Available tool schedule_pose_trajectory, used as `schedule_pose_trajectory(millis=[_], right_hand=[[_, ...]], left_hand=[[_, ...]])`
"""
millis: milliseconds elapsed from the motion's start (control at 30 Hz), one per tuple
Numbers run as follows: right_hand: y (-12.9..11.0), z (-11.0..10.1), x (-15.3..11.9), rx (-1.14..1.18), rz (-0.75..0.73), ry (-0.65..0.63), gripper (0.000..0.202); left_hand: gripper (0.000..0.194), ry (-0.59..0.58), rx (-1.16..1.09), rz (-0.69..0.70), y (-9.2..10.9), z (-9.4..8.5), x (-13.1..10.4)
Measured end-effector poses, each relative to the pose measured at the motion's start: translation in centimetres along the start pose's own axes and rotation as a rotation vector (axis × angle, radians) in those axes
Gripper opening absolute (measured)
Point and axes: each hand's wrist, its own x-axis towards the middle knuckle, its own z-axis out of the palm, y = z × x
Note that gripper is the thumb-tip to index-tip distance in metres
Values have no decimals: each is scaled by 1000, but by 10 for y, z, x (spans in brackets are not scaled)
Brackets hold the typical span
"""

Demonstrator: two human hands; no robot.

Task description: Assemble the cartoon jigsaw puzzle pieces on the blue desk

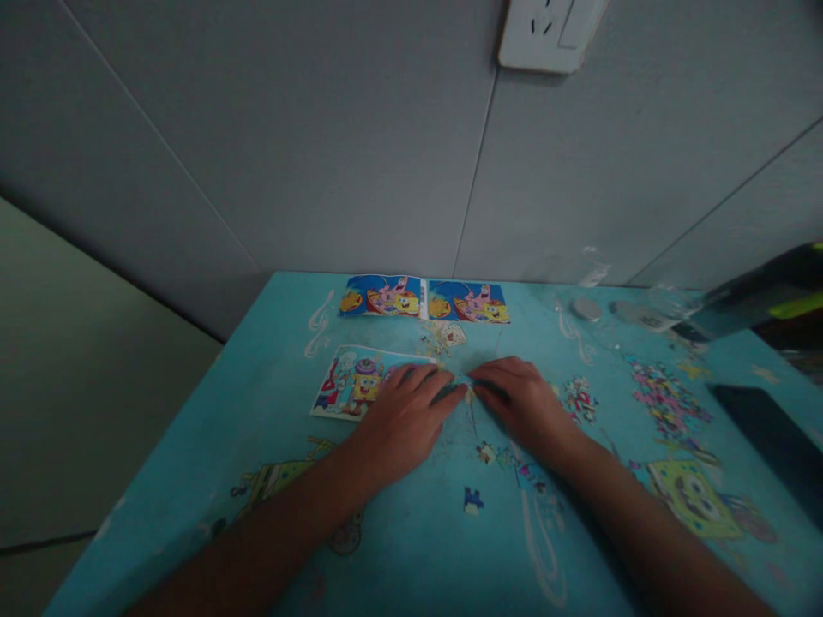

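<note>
My left hand reaches over the right part of a picture card with cartoon figures on it. Its fingers are closed at a small light-blue jigsaw piece. Opposite it, my right hand pinches at the same spot, fingertips almost meeting the left ones. The fingers cover most of what lies between them. Nearer to me a dark blue and white jigsaw piece rests alone on the table, with a few loose pieces below my right hand.
A pile of jigsaw pieces and a smaller cluster lie to the right, beside a dark flat object. Two blue picture cards stand at the wall. Clear containers with round lids are at the back right of the table.
</note>
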Motion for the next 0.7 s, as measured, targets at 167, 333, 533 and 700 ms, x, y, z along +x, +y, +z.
schedule_pose_trajectory(millis=[167, 333, 533, 700], right_hand=[[-1, -3, 0, -19, -29, -30, 17], [-1, -12, 2, -90, -88, -105, 22], [-4, -16, 2, -106, -111, -123, 26], [5, -18, -2, 82, -5, -10, 34]], left_hand=[[46, -15, 8, 1, 0, -1, 1], [44, 4, 5, 11, 1, -1, 1], [46, -2, -26, 10, 0, -3, 0], [45, -9, -43, 5, 0, -3, 0]])
